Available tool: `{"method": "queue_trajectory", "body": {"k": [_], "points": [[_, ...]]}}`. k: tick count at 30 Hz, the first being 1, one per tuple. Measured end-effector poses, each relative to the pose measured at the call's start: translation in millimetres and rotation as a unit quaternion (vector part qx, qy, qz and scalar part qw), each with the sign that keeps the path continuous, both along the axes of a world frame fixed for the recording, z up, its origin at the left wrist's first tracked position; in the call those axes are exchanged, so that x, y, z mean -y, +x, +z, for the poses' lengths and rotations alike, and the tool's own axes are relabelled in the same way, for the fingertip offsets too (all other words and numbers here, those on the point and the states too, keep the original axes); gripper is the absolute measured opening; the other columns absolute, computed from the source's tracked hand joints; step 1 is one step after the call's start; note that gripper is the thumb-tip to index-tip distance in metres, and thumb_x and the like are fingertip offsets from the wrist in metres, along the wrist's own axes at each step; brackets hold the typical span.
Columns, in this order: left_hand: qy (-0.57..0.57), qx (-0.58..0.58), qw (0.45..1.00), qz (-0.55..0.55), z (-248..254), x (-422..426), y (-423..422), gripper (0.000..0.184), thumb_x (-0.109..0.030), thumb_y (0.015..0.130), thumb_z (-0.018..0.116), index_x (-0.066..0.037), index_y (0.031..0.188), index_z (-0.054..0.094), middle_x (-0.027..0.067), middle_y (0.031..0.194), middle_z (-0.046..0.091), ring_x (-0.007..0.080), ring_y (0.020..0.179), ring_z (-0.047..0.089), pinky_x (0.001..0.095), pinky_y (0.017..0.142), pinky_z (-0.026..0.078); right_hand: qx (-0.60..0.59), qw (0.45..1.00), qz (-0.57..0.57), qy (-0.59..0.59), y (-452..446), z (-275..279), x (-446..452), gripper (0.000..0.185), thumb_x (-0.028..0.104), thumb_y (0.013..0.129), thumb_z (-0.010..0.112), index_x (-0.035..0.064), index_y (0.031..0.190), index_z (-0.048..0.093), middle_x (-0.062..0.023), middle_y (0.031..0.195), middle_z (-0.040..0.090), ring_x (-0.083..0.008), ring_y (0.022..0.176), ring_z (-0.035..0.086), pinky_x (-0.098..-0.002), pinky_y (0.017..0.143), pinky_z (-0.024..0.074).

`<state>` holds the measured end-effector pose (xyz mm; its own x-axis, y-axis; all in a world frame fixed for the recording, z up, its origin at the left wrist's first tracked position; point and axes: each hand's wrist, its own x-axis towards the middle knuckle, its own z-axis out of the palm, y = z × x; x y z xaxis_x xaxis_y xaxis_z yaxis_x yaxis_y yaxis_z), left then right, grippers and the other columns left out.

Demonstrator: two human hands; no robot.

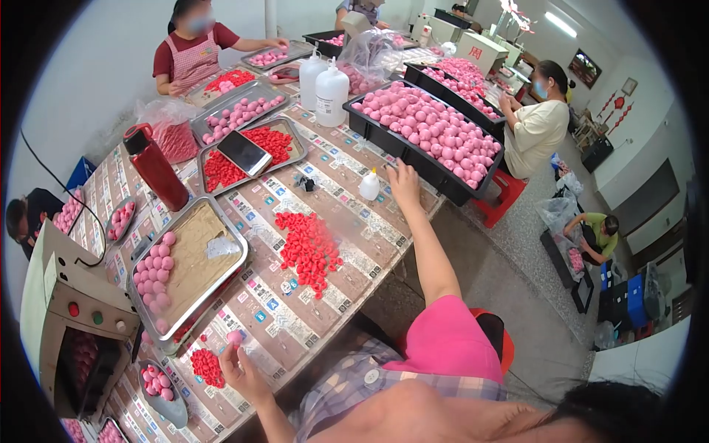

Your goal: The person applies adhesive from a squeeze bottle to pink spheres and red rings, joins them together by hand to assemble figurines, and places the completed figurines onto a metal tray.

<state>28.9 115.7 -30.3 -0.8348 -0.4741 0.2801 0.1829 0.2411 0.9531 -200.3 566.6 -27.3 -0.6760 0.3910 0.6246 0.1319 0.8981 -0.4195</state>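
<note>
My left hand [247, 375], low at the table's near edge, pinches a small pink ball [235, 337] at its fingertips. Beside it lies a small heap of red pieces [207, 368], and a grey dish [174, 408] of pink and red balls is just left. My right hand [403, 186] reaches out with fingers apart, next to the long side of a black crate [432, 168] piled with pink balls [436, 129]. Whether its fingertips touch the crate I cannot tell. A small white squeeze bottle [369, 185] stands near that hand.
A metal tray [240, 255] holds pink balls along one side. Loose red pieces [306, 247] lie mid-table. A phone [244, 153] rests on a tray of red pieces, beside a red flask [156, 167]. A machine [74, 310] stands left. Other people [543, 136] work around the table.
</note>
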Motion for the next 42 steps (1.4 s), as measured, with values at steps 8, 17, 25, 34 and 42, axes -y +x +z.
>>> {"method": "queue_trajectory", "body": {"k": [8,17,25,34,42], "points": [[-0.015,0.011,1.000,-0.001,4,0,-1,0.018,0.002,0.081,0.050,0.003,0.099,0.054,0.0102,0.095,0.056,0.0165,0.087,0.055,0.0271,0.079,0.043,-0.051,0.920,0.193,-0.336,6,-28,35,0.054,0.027,0.071,0.069,0.0014,0.114,0.049,-0.0181,0.098,0.057,-0.0277,0.089,0.057,-0.0349,0.077,0.0441],[-0.022,0.003,1.000,0.008,7,-1,0,0.017,0.002,0.080,0.052,0.003,0.096,0.054,0.0094,0.091,0.057,0.0160,0.081,0.056,0.0266,0.075,0.043,0.011,0.967,0.129,-0.218,-20,-21,40,0.040,0.027,0.065,0.071,0.0020,0.095,0.059,-0.0152,0.084,0.063,-0.0289,0.078,0.061,-0.0364,0.069,0.0460],[-0.052,-0.011,0.998,0.017,14,-1,0,0.018,0.001,0.078,0.054,0.001,0.095,0.056,0.0081,0.086,0.056,0.0151,0.074,0.054,0.0260,0.069,0.042,0.017,0.973,0.107,-0.204,-59,-30,42,0.040,0.022,0.067,0.071,0.0011,0.098,0.057,-0.0136,0.087,0.063,-0.0233,0.077,0.061,-0.0325,0.063,0.0486],[-0.054,-0.003,0.998,0.013,20,-1,1,0.017,0.001,0.077,0.055,0.001,0.094,0.057,0.0068,0.081,0.055,0.0140,0.073,0.052,0.0247,0.068,0.041,-0.058,0.985,0.089,-0.136,-19,-9,53,0.061,0.020,0.069,0.069,0.0038,0.120,0.039,-0.0180,0.105,0.053,-0.0270,0.087,0.056,-0.0345,0.072,0.0460],[-0.047,-0.020,0.999,0.008,9,0,1,0.016,0.000,0.079,0.054,0.002,0.095,0.056,0.0072,0.084,0.055,0.0135,0.073,0.051,0.0246,0.068,0.041,-0.161,0.693,0.543,-0.446,71,107,157,0.041,0.043,0.085,0.048,0.0035,0.095,0.052,-0.0142,0.097,0.056,-0.0240,0.088,0.054,-0.0350,0.079,0.0407]]}}
